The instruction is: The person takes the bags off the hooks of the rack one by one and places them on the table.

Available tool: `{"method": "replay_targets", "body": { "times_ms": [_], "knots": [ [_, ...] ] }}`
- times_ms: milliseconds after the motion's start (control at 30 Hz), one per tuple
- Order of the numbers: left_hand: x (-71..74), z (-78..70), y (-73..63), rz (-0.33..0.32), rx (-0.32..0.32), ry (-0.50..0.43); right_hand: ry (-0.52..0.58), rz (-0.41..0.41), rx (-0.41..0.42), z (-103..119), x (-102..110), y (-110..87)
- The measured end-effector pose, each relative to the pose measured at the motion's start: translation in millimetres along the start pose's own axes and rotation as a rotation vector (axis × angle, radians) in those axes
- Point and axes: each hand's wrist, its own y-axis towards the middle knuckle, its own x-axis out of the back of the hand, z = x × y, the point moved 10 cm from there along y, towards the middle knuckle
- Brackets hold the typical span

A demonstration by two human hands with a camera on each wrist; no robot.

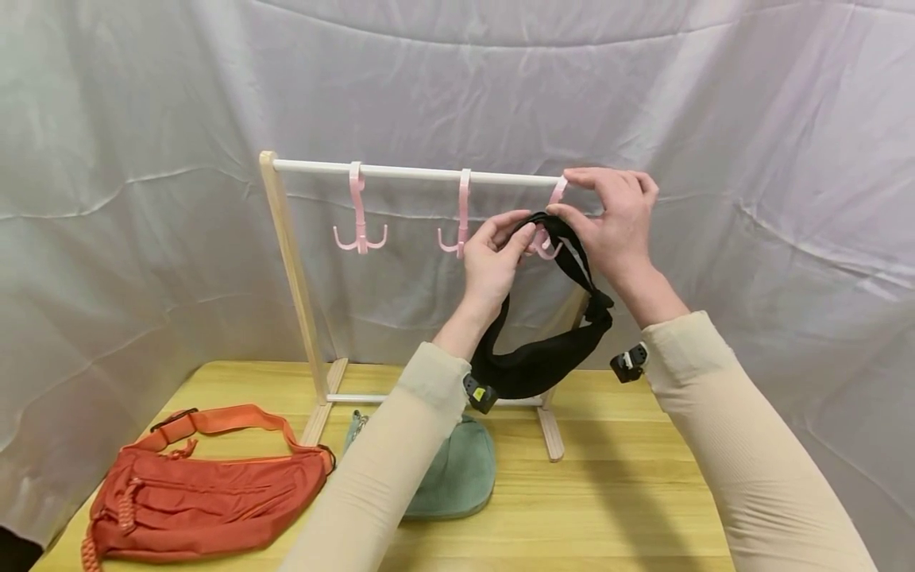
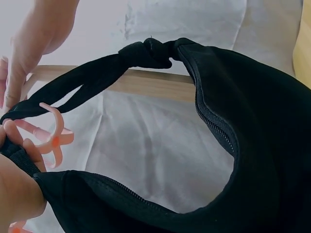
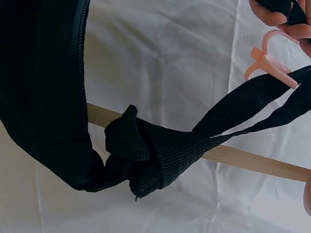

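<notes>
A black shoulder bag [image 1: 539, 367] with a knotted strap hangs below my hands at the right end of the rack. My left hand [image 1: 492, 258] pinches the top of its strap right beside a pink hook [image 1: 557, 191]. My right hand [image 1: 620, 218] holds that hook near the rod, index finger at its top and thumb lower down by the strap. In the left wrist view the bag's zipper [image 2: 216, 127] faces the strap loop. The right wrist view shows the strap's knot [image 3: 155, 158] closely, with the hook's prongs [image 3: 269, 63] overlapping the strap.
Two more pink hooks, one at the left [image 1: 360, 208] and one mid-rod [image 1: 463, 208], hang from the white rod [image 1: 411, 172] of the wooden-post rack [image 1: 295, 274]. An orange-red waist bag [image 1: 207, 508] and a green bag [image 1: 461, 469] lie on the wooden table [image 1: 600, 516]. Grey cloth [image 1: 457, 95] hangs behind.
</notes>
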Motion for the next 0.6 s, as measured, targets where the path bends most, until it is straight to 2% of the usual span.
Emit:
{"method": "replay_targets", "body": {
  "times_ms": [167, 400, 600],
  "knots": [
    [-1.9, 1.4, -1.7, 0.005, 0.002, 0.022, -0.042, 0.036, 0.013, -0.5, -1.1, 1.9],
    [-4.4, 0.3, -3.7, 0.025, 0.001, 0.028, -0.061, 0.039, -0.046, -3.5, -2.8, 4.8],
    [-6.5, -0.8, -4.6, 0.044, 0.002, 0.015, -0.072, 0.05, -0.049, -4.2, -4.2, 7.8]
  ]
}}
